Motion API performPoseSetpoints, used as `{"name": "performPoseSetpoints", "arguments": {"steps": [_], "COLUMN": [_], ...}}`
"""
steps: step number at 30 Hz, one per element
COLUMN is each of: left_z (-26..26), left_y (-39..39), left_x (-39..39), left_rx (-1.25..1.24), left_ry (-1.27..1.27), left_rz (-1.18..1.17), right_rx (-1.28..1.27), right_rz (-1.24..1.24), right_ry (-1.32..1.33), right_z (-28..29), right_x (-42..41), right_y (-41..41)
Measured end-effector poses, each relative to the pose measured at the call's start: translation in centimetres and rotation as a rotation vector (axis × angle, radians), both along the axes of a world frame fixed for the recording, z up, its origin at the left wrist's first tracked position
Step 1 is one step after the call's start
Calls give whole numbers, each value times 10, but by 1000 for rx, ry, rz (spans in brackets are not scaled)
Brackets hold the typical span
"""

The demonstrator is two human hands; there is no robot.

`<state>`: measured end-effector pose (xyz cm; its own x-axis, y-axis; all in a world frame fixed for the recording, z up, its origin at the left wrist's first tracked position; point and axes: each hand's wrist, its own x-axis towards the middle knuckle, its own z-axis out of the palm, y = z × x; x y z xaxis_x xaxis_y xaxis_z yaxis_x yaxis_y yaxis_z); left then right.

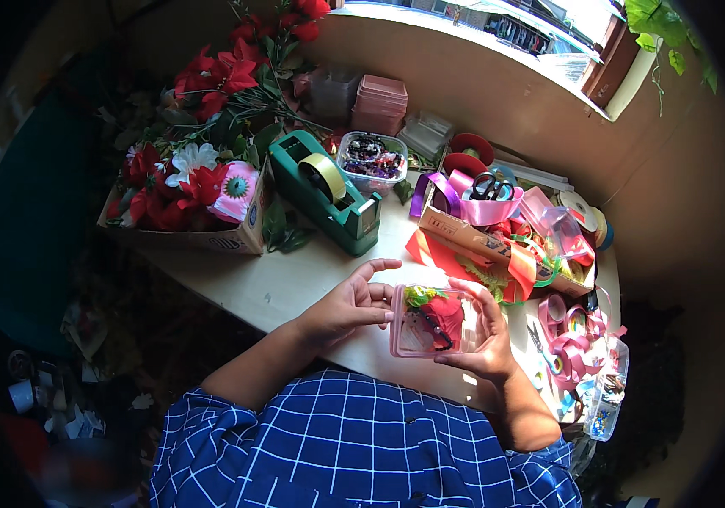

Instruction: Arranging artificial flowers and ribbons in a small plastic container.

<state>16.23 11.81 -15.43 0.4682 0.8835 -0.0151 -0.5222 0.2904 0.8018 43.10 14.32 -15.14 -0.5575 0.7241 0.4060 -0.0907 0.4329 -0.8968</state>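
Note:
A small clear plastic box with a pink rim (pixel 394 330) is held above the table in my right hand (pixel 492 340), fingers along its top edge and thumb underneath. Through its clear face show a red fabric flower (pixel 448 311), a yellow-green artificial sprig (pixel 422 294) and a dark beaded strand (pixel 433 325). At the box's left side is my left hand (pixel 349 305), its fingers spread and holding nothing. The left thumb tip lies against or very near the rim; I cannot tell whether it touches.
A green tape dispenser (pixel 327 197) stands beyond my left hand, beside a cardboard box (pixel 197 241) of artificial flowers. Ribbons and black-handled scissors (pixel 492 187) fill another carton (pixel 464 232). Open scissors (pixel 543 349) and pink ribbon (pixel 572 362) lie right, near a clear divided case (pixel 616 365).

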Motion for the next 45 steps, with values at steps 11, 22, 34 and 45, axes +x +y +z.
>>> {"name": "performPoseSetpoints", "arguments": {"steps": [11, 22, 34, 45], "left_z": [1, 3, 2, 4], "left_y": [-1, -3, -10, -8], "left_x": [-2, -4, 13, 11], "left_rx": [6, -14, 245, 149], "left_ry": [56, 11, 287, 278], "left_rz": [-2, 49, 413, 353], "right_rx": [25, -42, -23, 139], "right_rz": [-6, 12, -54, -189], "right_ry": [-44, -4, 57, -34], "right_z": [4, 6, -3, -13], "right_x": [1, -2, 3, 5], "right_y": [0, 0, -3, 8]}}
